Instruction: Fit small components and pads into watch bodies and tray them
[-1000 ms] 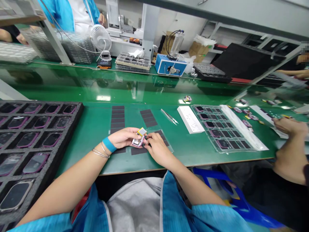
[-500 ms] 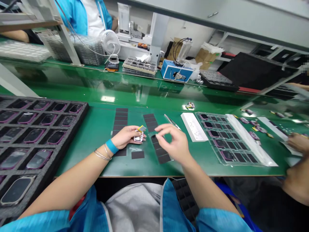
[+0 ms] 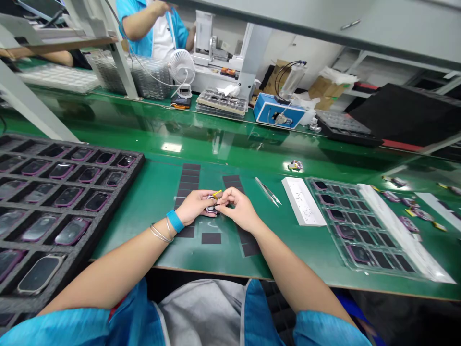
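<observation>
My left hand [image 3: 193, 208] is closed around a small open smartwatch case [image 3: 212, 208], held just above the green table. A yellow-edged flap [image 3: 217, 193] stands up from the case. At the right side of the case, my right hand [image 3: 238, 207] has its thumb and forefinger pinched together; what lies between the fingertips is too small to make out. Strips of dark rectangular stickers [image 3: 189, 180] lie left of my hands, and another dark strip [image 3: 249, 242] runs partly under my right hand. A single dark sticker [image 3: 211, 238] lies nearer the table edge.
Tweezers [image 3: 267, 192] and a white block [image 3: 302, 202] lie to the right, beside a clear tray [image 3: 340, 254] of dark screens. A foam tray [image 3: 135, 175] of watches fills the left. A fan [image 3: 182, 66] and a blue box [image 3: 277, 111] stand behind; another person is across the bench.
My right hand has moved left and down from over the dark strip to the watch case, fingers now pinched there. The view has shifted, and the tweezers show fully.
</observation>
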`<move>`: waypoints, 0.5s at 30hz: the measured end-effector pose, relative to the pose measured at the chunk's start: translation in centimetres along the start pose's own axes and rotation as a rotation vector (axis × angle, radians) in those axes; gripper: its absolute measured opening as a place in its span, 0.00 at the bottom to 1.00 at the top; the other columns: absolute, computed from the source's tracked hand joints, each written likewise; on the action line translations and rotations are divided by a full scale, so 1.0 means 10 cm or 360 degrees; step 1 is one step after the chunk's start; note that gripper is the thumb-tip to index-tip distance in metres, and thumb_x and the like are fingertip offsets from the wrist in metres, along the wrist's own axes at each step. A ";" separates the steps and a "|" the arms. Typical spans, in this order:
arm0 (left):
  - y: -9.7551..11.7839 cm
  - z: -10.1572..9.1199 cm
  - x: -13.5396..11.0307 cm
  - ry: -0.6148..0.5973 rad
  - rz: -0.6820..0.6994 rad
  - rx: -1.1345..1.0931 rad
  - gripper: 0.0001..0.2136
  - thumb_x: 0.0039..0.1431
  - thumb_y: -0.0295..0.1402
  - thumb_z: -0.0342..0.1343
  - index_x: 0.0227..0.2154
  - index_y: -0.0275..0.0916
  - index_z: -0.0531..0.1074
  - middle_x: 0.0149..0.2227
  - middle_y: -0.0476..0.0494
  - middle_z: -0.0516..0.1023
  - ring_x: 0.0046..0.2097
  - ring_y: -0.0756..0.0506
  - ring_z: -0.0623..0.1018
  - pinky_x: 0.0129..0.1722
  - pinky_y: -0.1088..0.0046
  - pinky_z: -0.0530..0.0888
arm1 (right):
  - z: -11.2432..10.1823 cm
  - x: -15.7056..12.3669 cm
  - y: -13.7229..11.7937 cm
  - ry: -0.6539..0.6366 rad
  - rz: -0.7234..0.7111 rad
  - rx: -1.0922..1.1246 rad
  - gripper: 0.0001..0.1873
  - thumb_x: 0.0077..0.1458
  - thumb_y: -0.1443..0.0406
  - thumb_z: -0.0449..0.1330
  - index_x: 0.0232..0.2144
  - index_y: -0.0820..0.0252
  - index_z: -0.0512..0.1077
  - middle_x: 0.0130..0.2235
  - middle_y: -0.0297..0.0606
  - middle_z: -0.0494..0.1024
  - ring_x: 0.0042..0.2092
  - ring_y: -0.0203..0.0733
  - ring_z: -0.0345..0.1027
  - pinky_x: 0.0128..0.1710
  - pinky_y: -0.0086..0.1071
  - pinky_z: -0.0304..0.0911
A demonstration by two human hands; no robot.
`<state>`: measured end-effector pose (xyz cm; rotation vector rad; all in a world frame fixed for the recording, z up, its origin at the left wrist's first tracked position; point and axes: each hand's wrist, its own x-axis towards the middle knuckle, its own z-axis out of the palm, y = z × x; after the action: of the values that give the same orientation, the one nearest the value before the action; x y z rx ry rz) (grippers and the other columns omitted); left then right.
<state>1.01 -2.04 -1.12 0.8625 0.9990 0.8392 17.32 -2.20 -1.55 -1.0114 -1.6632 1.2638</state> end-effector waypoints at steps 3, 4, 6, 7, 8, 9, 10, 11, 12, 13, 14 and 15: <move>0.00 0.00 0.00 -0.0012 -0.0010 0.0010 0.16 0.42 0.30 0.65 0.37 0.33 0.76 0.31 0.42 0.78 0.28 0.49 0.76 0.28 0.73 0.77 | 0.02 0.00 0.00 0.0028 -0.0030 -0.0097 0.12 0.45 0.66 0.63 0.28 0.58 0.61 0.31 0.33 0.75 0.32 0.36 0.69 0.35 0.32 0.65; 0.00 0.00 0.00 -0.0012 -0.0011 0.0008 0.16 0.42 0.31 0.65 0.36 0.33 0.76 0.31 0.42 0.78 0.28 0.49 0.76 0.28 0.73 0.77 | 0.03 0.00 0.00 0.0028 -0.0034 -0.0117 0.12 0.45 0.66 0.63 0.28 0.58 0.61 0.31 0.33 0.75 0.32 0.36 0.69 0.35 0.32 0.65; 0.00 0.00 0.00 -0.0015 -0.0011 0.0009 0.16 0.41 0.31 0.65 0.36 0.33 0.76 0.31 0.42 0.78 0.28 0.49 0.76 0.28 0.73 0.77 | 0.03 0.00 0.01 0.0024 -0.0042 -0.0145 0.12 0.44 0.67 0.62 0.29 0.58 0.61 0.31 0.33 0.75 0.32 0.36 0.70 0.35 0.32 0.65; 0.00 0.00 0.00 -0.0017 -0.0009 0.0011 0.16 0.41 0.31 0.65 0.36 0.33 0.76 0.31 0.42 0.78 0.28 0.49 0.76 0.28 0.73 0.77 | 0.03 0.00 0.01 0.0023 -0.0045 -0.0154 0.12 0.44 0.67 0.62 0.29 0.58 0.61 0.31 0.32 0.75 0.32 0.36 0.70 0.35 0.32 0.65; 0.00 0.00 0.00 -0.0020 -0.0007 0.0012 0.16 0.41 0.31 0.65 0.35 0.33 0.76 0.31 0.42 0.78 0.28 0.49 0.76 0.28 0.73 0.77 | 0.03 0.00 0.01 0.0024 -0.0050 -0.0163 0.12 0.44 0.68 0.62 0.29 0.58 0.61 0.31 0.32 0.75 0.32 0.36 0.70 0.35 0.32 0.65; 0.00 0.00 0.00 -0.0020 -0.0005 0.0014 0.15 0.41 0.31 0.65 0.35 0.33 0.76 0.30 0.42 0.78 0.28 0.49 0.76 0.28 0.73 0.77 | 0.03 -0.01 0.00 0.0026 -0.0058 -0.0174 0.11 0.45 0.68 0.62 0.29 0.58 0.61 0.31 0.32 0.75 0.32 0.36 0.70 0.35 0.32 0.65; 0.00 0.00 0.00 -0.0021 -0.0003 0.0015 0.15 0.41 0.31 0.65 0.35 0.32 0.76 0.30 0.43 0.77 0.27 0.50 0.76 0.28 0.73 0.77 | 0.04 -0.01 -0.01 0.0031 -0.0071 -0.0189 0.11 0.45 0.68 0.62 0.29 0.58 0.61 0.31 0.32 0.75 0.32 0.36 0.70 0.35 0.31 0.65; 0.00 -0.01 0.00 -0.0021 -0.0002 0.0013 0.15 0.41 0.31 0.65 0.35 0.32 0.75 0.29 0.43 0.77 0.27 0.50 0.76 0.28 0.73 0.77 | 0.04 -0.02 -0.02 0.0040 -0.0088 -0.0211 0.11 0.45 0.69 0.61 0.28 0.57 0.61 0.31 0.32 0.75 0.32 0.36 0.70 0.35 0.31 0.65; -0.01 -0.01 0.00 -0.0020 0.0000 0.0008 0.15 0.40 0.31 0.65 0.34 0.32 0.75 0.28 0.43 0.77 0.27 0.50 0.75 0.28 0.73 0.77 | 0.05 -0.02 -0.03 0.0050 -0.0109 -0.0241 0.10 0.46 0.69 0.61 0.28 0.57 0.61 0.31 0.32 0.75 0.31 0.36 0.70 0.35 0.31 0.65; -0.01 -0.01 0.01 -0.0020 0.0004 0.0002 0.15 0.40 0.31 0.65 0.34 0.33 0.75 0.28 0.44 0.77 0.27 0.50 0.75 0.27 0.73 0.77 | 0.06 -0.03 -0.04 0.0065 -0.0132 -0.0277 0.10 0.46 0.69 0.61 0.28 0.57 0.61 0.30 0.32 0.75 0.31 0.35 0.70 0.34 0.30 0.64; -0.02 -0.01 0.01 -0.0021 0.0008 -0.0006 0.14 0.40 0.31 0.65 0.33 0.33 0.75 0.28 0.44 0.77 0.27 0.50 0.75 0.27 0.73 0.77 | 0.06 -0.04 -0.05 0.0079 -0.0155 -0.0318 0.10 0.46 0.70 0.60 0.28 0.57 0.61 0.30 0.31 0.74 0.30 0.35 0.70 0.34 0.30 0.64; -0.02 -0.01 0.01 -0.0020 0.0013 -0.0014 0.14 0.40 0.31 0.65 0.33 0.33 0.75 0.28 0.44 0.76 0.27 0.50 0.75 0.27 0.74 0.77 | 0.07 -0.04 -0.06 0.0090 -0.0178 -0.0364 0.09 0.46 0.70 0.60 0.28 0.57 0.61 0.30 0.31 0.74 0.30 0.35 0.70 0.34 0.30 0.64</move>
<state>0.99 -2.03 -1.33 0.8638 0.9805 0.8440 16.73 -2.94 -1.17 -1.0623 -1.8232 0.9797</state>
